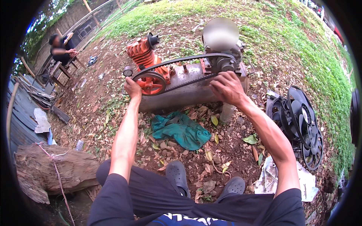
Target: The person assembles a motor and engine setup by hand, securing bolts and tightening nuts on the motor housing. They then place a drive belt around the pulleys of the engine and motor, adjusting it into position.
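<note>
An air compressor with a long grey tank (181, 98) lies on the ground in front of me. On its left end sits an orange pump (143, 52) with a spoked flywheel (151, 90); on its right end is a motor (222, 62), partly blurred. A black toothed drive belt (181, 59) runs between flywheel and motor pulley. My left hand (132, 89) is closed on the flywheel's left rim, beside a round pressure gauge (128, 71). My right hand (228, 89) has its fingers curled at the belt's lower run below the motor pulley, hiding the contact.
A green cloth (181, 130) lies on the leafy soil before the tank. Black radiator fans (303, 120) and a white sheet with tools (269, 175) are on my right. A log (54, 169) lies at left; a person (62, 49) sits on a bench farther back.
</note>
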A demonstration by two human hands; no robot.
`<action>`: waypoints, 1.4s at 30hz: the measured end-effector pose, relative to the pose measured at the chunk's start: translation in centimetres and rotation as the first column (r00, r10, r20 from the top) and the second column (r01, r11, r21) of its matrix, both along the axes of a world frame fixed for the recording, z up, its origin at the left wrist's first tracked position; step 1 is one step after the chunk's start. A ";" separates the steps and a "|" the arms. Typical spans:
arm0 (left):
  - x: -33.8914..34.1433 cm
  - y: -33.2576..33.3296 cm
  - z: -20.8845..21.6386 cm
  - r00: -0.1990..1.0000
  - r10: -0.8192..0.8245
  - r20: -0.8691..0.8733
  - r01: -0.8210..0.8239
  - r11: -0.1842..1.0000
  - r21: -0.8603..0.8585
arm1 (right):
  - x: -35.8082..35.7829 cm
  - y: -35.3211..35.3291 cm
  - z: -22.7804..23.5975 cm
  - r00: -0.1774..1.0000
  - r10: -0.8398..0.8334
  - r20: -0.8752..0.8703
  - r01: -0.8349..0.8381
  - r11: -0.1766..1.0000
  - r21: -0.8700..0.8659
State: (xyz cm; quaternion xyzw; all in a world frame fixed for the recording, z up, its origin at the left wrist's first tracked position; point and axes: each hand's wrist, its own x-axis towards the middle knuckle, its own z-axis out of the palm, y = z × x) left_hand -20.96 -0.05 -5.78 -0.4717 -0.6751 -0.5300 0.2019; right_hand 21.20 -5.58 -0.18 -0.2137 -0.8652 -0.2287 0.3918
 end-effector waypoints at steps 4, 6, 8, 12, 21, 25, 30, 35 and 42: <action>2.8 0.3 2.5 0.983 -0.167 0.078 0.177 0.970 -0.165 | 5.8 1.1 -0.6 0.941 -0.202 -0.270 0.191 0.979 -0.065; 2.6 -0.5 3.1 0.986 -0.151 0.078 0.159 0.979 -0.124 | 6.3 1.4 -0.2 0.787 -0.381 -0.485 0.271 0.920 -0.284; 1.2 -0.2 2.5 0.977 -0.182 0.114 0.189 0.981 -0.048 | 6.1 2.0 0.5 0.549 -0.559 -0.621 0.030 0.756 -0.654; 1.1 0.3 0.4 0.688 -0.313 0.655 0.188 0.948 0.256 | 5.8 3.0 1.9 0.526 -0.701 -0.482 -0.569 0.131 -0.812; 1.5 0.1 0.6 0.953 -0.029 0.301 0.052 0.996 -0.066 | 2.6 3.7 2.7 0.738 -0.647 -0.192 -0.168 0.100 -0.981; 2.5 0.2 1.7 0.982 -0.018 0.189 0.038 0.994 -0.099 | 3.4 4.3 1.2 0.714 -0.621 -0.324 -0.298 0.150 -0.943; 1.3 -0.1 1.8 0.913 -0.083 0.399 0.091 0.996 -0.001 | 2.4 3.9 1.2 0.677 -0.610 -0.411 -0.331 0.247 -0.911; 3.8 -0.1 2.0 0.764 -0.151 0.628 0.122 0.988 0.090 | 3.0 3.4 0.5 0.528 -0.633 -0.566 -0.682 0.080 -0.727; -0.7 0.3 0.6 0.888 -0.117 0.444 0.157 0.986 -0.056 | 1.8 1.8 4.5 0.738 -0.674 -0.023 0.006 0.040 -0.999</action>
